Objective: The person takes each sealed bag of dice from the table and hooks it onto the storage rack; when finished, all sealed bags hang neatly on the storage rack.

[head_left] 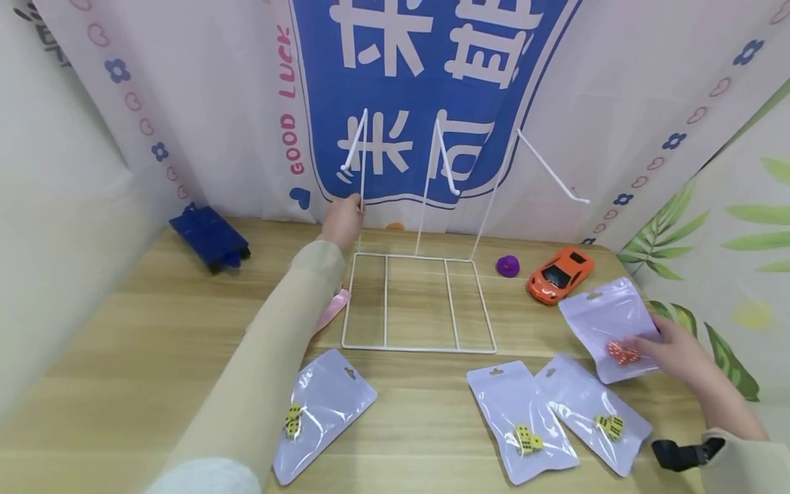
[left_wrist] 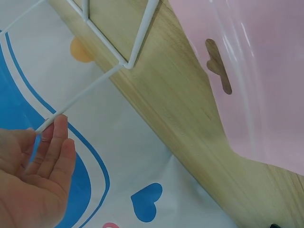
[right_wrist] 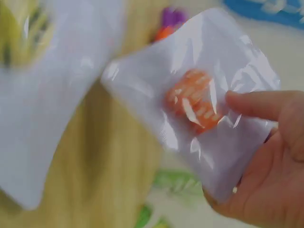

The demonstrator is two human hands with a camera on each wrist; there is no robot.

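Note:
A white wire rack (head_left: 420, 350) with three hooked uprights stands on the wooden table. My left hand (head_left: 343, 221) pinches its left upright partway up, thumb against fingers, as the left wrist view shows at the wire (left_wrist: 90, 89). On the right, my right hand (head_left: 675, 348) grips a clear-fronted zip bag (head_left: 599, 312) with red dice (head_left: 622, 353) inside. In the right wrist view the thumb (right_wrist: 251, 103) lies across the front of that bag beside the dice. The bag is raised at a tilt, close over another bag (head_left: 577, 387) holding yellow dice.
More yellow-dice bags lie at front centre (head_left: 503, 398) and front left (head_left: 336, 412). A pink bag (left_wrist: 270, 104) is partly hidden behind my left sleeve. An orange toy car (head_left: 560, 276) and a small purple item (head_left: 508, 266) sit right of the rack; a dark blue object (head_left: 208, 233) sits back left.

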